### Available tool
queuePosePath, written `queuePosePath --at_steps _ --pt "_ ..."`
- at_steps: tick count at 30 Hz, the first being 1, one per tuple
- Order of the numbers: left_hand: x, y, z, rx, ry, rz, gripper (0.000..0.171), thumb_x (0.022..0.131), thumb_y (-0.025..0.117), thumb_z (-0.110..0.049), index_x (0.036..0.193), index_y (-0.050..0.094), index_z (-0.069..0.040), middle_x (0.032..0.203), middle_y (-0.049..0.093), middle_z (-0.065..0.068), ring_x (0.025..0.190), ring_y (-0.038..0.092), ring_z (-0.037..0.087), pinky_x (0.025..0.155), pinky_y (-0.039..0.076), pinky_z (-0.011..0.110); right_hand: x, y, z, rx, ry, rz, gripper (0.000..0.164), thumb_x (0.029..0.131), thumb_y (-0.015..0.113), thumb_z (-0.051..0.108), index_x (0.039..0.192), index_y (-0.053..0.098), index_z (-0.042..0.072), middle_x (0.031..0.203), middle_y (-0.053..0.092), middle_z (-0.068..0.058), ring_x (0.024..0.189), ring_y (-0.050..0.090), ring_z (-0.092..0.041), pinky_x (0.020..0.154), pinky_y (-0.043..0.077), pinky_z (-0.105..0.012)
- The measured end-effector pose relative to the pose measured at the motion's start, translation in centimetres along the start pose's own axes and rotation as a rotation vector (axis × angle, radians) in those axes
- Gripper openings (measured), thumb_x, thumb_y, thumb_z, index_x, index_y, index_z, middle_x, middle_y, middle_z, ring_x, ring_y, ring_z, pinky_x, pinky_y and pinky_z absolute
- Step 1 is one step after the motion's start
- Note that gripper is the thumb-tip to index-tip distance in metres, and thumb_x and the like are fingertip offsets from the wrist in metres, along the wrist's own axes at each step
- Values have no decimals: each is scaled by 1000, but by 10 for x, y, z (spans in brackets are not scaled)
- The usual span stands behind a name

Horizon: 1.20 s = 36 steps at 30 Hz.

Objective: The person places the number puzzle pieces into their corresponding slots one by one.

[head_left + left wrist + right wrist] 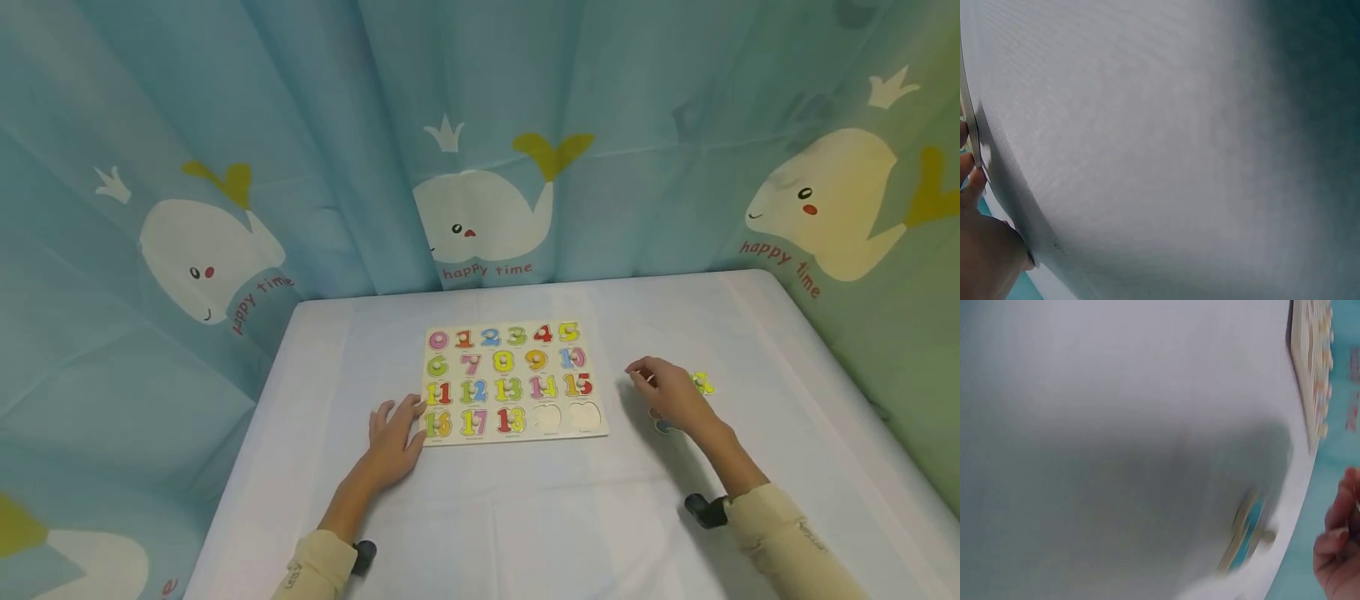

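Observation:
A wooden number puzzle board point(517, 447) lies on the table, most of its recesses filled with coloured number pieces bearing small knobs. Two bare recesses point(585, 417) show at its bottom right. My left hand point(393, 442) rests against the board's left edge with its fingers spread, fingertips at the edge. To the right of the board, my right hand point(671, 392) hovers over the table, fingers loosely bent and nothing visible between them. Beneath that hand lies a partly hidden blue-and-red piece point(662, 425), and beside it a yellow-green piece point(703, 383).
A white cloth covers the table point(510, 517). Blue curtains point(337, 208) with whale prints hang close behind it and along both sides. Each wrist wears a dark camera, such as the one on the right wrist point(707, 510).

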<state>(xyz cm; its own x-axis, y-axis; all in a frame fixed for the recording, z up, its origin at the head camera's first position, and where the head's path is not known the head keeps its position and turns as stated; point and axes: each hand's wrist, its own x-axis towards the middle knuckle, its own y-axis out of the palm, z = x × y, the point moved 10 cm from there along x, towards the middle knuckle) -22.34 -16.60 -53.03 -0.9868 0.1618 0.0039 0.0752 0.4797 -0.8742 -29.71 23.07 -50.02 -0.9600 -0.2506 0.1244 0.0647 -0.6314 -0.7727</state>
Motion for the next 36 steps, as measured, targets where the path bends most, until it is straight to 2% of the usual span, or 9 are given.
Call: queuePosePath --at_steps 4,7,11,15,20,25,32,36 --pt "0 1 1 -1 -5 -2 48 92 53 -19 137 45 -5 146 34 9 135 12 43 104 -3 63 -9 -30 -27 -34 32 -126 18 92 57 6 104 60 -6 81 56 -11 71 55 -25 58 46 -35" --pt "1 2 2 0 -5 1 47 93 53 -19 137 45 -5 146 34 8 135 11 42 105 -4 63 -18 -46 -47 -54 115 -201 19 89 59 6 101 57 -9 79 56 -16 71 53 -29 58 42 -38" --pt "1 2 1 -5 8 -11 46 92 54 -18 135 46 -4 145 35 9 135 12 43 104 -4 64 -28 -51 -73 -67 284 -213 25 88 61 12 99 54 -10 83 58 -23 71 54 -32 57 41 -37" --pt "1 1 1 -10 13 -24 46 91 54 -18 135 47 -4 145 36 9 134 12 44 103 -3 64 -34 -47 -92 -64 376 -204 29 88 62 16 98 52 -10 89 58 -27 75 55 -35 59 41 -38" --pt "1 3 3 -4 -1 -9 46 92 53 -19 136 46 -5 146 34 8 135 11 42 104 -4 64 -35 -48 -101 -50 384 -239 31 87 63 14 96 54 -13 87 58 -27 75 54 -36 59 41 -37" --pt "1 3 3 -11 -4 -7 46 93 53 -20 136 45 -5 146 34 8 135 11 42 104 -4 63 -37 -48 -103 -34 391 -267 33 87 64 15 98 57 -16 84 59 -25 73 53 -33 55 40 -32" --pt "0 1 3 -8 -7 -15 46 92 54 -19 135 46 -5 146 34 10 135 11 43 104 -4 64 -40 -48 -105 -12 431 -297 33 89 65 16 99 59 -15 87 59 -25 75 52 -31 54 39 -28" --pt "0 1 2 -14 2 -16 47 92 54 -18 136 45 -4 146 34 10 135 11 43 104 -4 64 -38 -48 -103 -16 405 -306 32 88 66 16 98 61 -13 86 60 -24 73 53 -30 53 40 -29"
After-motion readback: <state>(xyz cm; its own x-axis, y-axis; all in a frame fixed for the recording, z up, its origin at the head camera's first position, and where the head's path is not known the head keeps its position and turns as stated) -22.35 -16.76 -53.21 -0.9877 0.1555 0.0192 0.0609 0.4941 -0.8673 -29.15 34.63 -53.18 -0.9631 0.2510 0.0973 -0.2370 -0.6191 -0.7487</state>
